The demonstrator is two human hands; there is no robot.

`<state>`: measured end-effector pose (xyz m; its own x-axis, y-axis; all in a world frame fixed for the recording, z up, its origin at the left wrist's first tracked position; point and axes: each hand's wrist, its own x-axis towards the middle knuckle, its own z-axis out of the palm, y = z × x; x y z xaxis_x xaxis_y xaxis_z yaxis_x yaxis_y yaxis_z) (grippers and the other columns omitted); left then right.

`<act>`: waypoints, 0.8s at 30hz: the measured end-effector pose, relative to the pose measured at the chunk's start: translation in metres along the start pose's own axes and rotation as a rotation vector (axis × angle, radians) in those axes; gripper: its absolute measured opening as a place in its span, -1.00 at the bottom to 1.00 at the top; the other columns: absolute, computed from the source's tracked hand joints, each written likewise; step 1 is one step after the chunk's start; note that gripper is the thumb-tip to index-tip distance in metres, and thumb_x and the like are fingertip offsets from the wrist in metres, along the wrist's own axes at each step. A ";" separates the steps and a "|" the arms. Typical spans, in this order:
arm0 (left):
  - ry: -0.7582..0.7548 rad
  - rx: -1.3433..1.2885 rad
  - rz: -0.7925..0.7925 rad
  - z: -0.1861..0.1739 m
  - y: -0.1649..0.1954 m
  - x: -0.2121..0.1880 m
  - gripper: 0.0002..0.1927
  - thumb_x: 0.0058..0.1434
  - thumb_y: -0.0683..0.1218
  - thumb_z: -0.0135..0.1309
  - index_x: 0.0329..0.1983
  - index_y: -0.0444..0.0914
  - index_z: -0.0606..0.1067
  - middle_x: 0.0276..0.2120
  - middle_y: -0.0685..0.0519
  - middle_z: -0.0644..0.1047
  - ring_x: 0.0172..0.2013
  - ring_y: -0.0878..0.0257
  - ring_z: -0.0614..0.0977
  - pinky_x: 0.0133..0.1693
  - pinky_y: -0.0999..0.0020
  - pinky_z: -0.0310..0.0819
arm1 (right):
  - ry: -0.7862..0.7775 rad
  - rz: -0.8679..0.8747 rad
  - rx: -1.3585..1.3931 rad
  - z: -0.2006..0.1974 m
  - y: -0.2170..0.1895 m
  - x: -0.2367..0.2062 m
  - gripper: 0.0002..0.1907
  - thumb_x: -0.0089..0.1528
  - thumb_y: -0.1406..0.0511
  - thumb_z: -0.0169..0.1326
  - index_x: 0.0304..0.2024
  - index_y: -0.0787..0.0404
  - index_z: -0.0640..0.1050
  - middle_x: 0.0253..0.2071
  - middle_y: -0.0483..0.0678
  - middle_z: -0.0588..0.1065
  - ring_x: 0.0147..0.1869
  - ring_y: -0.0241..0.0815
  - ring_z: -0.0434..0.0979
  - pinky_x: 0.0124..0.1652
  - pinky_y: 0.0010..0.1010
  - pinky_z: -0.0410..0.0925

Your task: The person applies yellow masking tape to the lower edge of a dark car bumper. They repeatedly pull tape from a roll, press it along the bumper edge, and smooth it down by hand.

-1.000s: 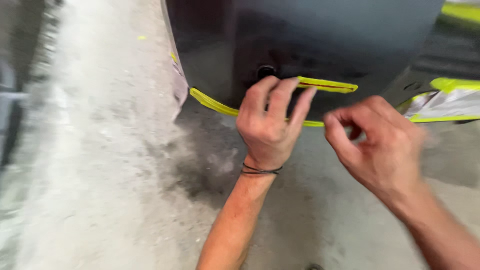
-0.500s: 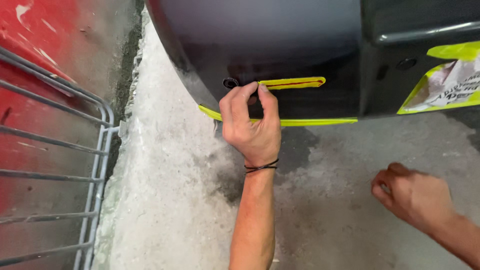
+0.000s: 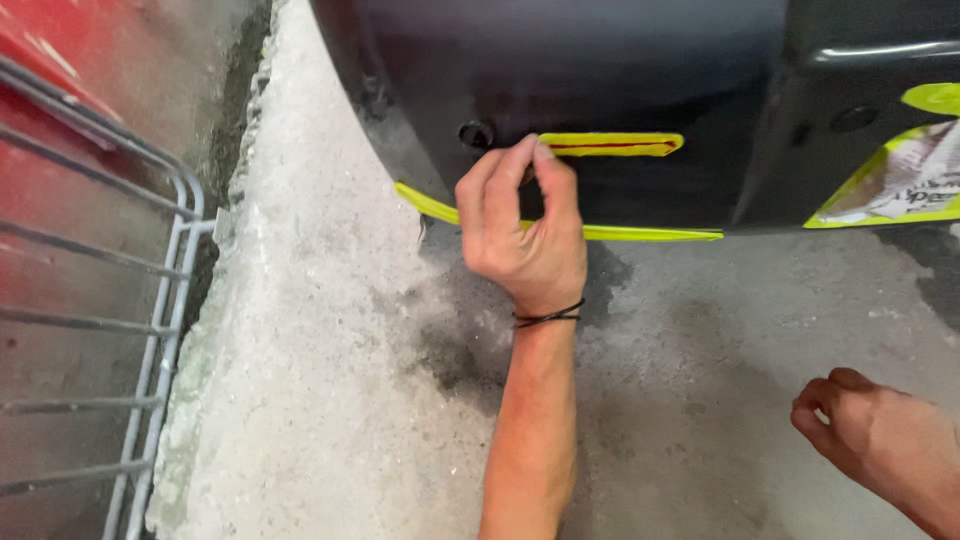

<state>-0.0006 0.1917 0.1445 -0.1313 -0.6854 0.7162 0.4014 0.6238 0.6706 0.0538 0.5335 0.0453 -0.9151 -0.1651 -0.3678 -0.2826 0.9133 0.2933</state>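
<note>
Now my left hand (image 3: 525,235) pinches the yellow tape (image 3: 610,144) on the dark panel (image 3: 620,70).
My right hand (image 3: 880,440) hangs loosely curled, empty, well below that panel.

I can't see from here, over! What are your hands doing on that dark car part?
Left hand pinching yellow tape on dark panel. Right hand off, low over concrete floor. Nothing blocking.
</note>
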 end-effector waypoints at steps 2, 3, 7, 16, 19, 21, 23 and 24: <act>0.017 0.006 0.017 0.001 -0.003 0.001 -0.78 0.26 -0.31 0.27 -0.06 -0.24 0.59 -0.09 0.05 0.56 -0.18 0.26 0.66 -0.10 0.40 0.63 | -0.023 -0.003 -0.021 -0.003 -0.002 0.001 -0.83 0.26 0.08 0.11 -0.20 -0.11 0.66 -0.28 -0.30 0.56 -0.42 -0.30 0.66 -0.33 -0.49 0.52; 0.017 0.008 0.030 0.002 -0.005 0.002 -0.78 0.26 -0.31 0.28 -0.07 -0.24 0.59 -0.10 0.06 0.56 -0.19 0.26 0.66 -0.11 0.41 0.63 | -0.022 0.000 -0.014 -0.005 -0.004 0.002 -0.82 0.26 0.08 0.11 -0.21 -0.12 0.67 -0.28 -0.29 0.56 -0.44 -0.30 0.66 -0.33 -0.50 0.52; -0.014 0.012 0.070 -0.001 -0.010 0.003 -0.78 0.27 -0.30 0.30 -0.07 -0.21 0.59 -0.09 0.10 0.55 -0.19 0.28 0.65 -0.13 0.43 0.64 | 0.093 -0.052 0.037 -0.010 -0.007 -0.002 -0.85 0.22 0.10 0.13 -0.27 -0.12 0.69 -0.31 -0.28 0.57 -0.37 -0.23 0.64 -0.29 -0.41 0.50; -0.165 0.000 0.154 -0.011 -0.021 -0.002 -0.68 0.30 -0.32 0.24 0.07 -0.16 0.58 0.00 0.13 0.51 -0.14 0.27 0.59 -0.06 0.43 0.57 | 0.088 -0.044 -0.008 -0.027 -0.030 0.010 -0.85 0.21 0.10 0.15 -0.29 -0.08 0.67 -0.30 -0.28 0.56 -0.38 -0.21 0.65 -0.35 -0.44 0.52; -0.268 0.048 0.195 -0.026 -0.024 0.008 -0.59 0.21 -0.32 0.23 0.08 -0.09 0.61 -0.02 0.13 0.50 -0.15 0.26 0.55 0.00 0.37 0.48 | 0.154 -0.094 0.028 -0.035 -0.037 0.017 -0.87 0.21 0.13 0.15 -0.33 -0.06 0.67 -0.35 -0.28 0.56 -0.40 -0.20 0.64 -0.38 -0.43 0.50; -0.320 0.103 0.236 -0.040 -0.030 0.020 -0.55 0.16 -0.32 0.25 0.08 -0.05 0.63 0.00 0.13 0.48 -0.08 0.22 0.52 0.08 0.31 0.42 | 0.251 -0.150 0.089 -0.038 -0.039 0.022 -0.86 0.16 0.13 0.17 -0.35 -0.03 0.67 -0.36 -0.24 0.55 -0.40 -0.17 0.63 -0.35 -0.38 0.50; -0.372 0.153 0.284 -0.051 -0.038 0.031 -0.53 0.15 -0.31 0.25 0.08 -0.01 0.64 0.07 0.13 0.47 0.09 0.15 0.49 0.20 0.26 0.36 | 0.293 -0.163 0.093 -0.038 -0.045 0.025 -0.85 0.15 0.12 0.17 -0.35 -0.02 0.67 -0.36 -0.23 0.55 -0.40 -0.17 0.62 -0.34 -0.36 0.50; -0.357 0.163 0.318 -0.052 -0.042 0.033 -0.57 0.19 -0.27 0.28 0.08 0.02 0.64 0.14 0.12 0.42 0.17 0.13 0.41 0.25 0.22 0.30 | 0.285 -0.152 0.058 -0.039 -0.048 0.028 -0.83 0.17 0.10 0.16 -0.33 -0.03 0.67 -0.35 -0.24 0.55 -0.39 -0.18 0.63 -0.34 -0.37 0.50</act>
<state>0.0256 0.1236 0.1301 -0.3390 -0.2985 0.8922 0.3292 0.8507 0.4097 0.0308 0.4710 0.0554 -0.9099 -0.3908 -0.1390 -0.4123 0.8888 0.2001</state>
